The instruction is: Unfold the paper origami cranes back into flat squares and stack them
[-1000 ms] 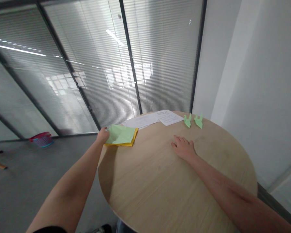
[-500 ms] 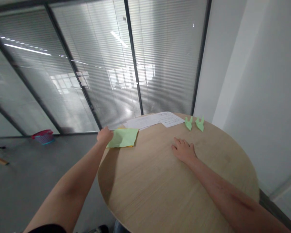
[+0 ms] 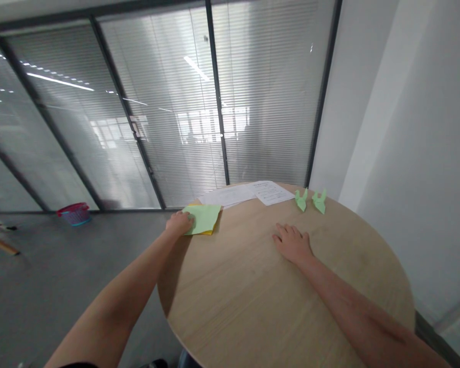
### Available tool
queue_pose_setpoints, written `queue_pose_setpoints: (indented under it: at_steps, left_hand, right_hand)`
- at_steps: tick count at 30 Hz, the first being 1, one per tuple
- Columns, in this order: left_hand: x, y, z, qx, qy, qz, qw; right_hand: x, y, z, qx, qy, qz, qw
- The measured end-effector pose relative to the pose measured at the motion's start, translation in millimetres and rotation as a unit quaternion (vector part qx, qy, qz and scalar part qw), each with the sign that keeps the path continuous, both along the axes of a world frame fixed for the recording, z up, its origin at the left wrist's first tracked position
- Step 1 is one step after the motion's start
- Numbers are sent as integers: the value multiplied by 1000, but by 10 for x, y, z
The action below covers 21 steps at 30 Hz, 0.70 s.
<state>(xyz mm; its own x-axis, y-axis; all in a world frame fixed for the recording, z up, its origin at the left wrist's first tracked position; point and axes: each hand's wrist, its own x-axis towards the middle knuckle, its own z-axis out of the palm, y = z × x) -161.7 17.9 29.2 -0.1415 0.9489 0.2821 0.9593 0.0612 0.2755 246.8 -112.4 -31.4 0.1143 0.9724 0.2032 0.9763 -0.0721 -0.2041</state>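
Left hand (image 3: 179,223) lies on the green paper (image 3: 205,218), at the left edge of the round wooden table (image 3: 276,306).
From my distant seat I see yellow paper (image 3: 207,233) under the green one; the hand covers its left part, and I cannot tell whether the fingers pinch it or only press. The right hand (image 3: 292,243) rests palm down on the tabletop, fingers slightly apart. Just beyond the coloured papers lie white printed sheets (image 3: 272,192), and right of these stand two green origami cranes (image 3: 301,201). The glass partition (image 3: 268,102) closes the far side. On the floor is a pink-and-blue basket (image 3: 75,214), whose inside I cannot make out.
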Motion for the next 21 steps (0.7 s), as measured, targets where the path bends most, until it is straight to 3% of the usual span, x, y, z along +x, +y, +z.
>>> queue_pose_setpoints:
  at_steps: [8, 15, 18, 21]
  left_hand:
    - [-51, 20, -20, -16, 157, -4, 988]
    - [-78, 15, 128, -32, 141, 23, 989]
    - [99, -37, 285, 7, 143, 41, 989]
    - [549, -118, 404, 62, 160, -15, 985]
  right_hand:
    - [-53, -10, 83, 2, 21, -13, 1000]
    - [-73, 9, 97, 16, 31, -17, 999]
    - [-64, 51, 99, -5, 26, -17, 999]
    - [-29, 153, 106, -18, 25, -26, 999]
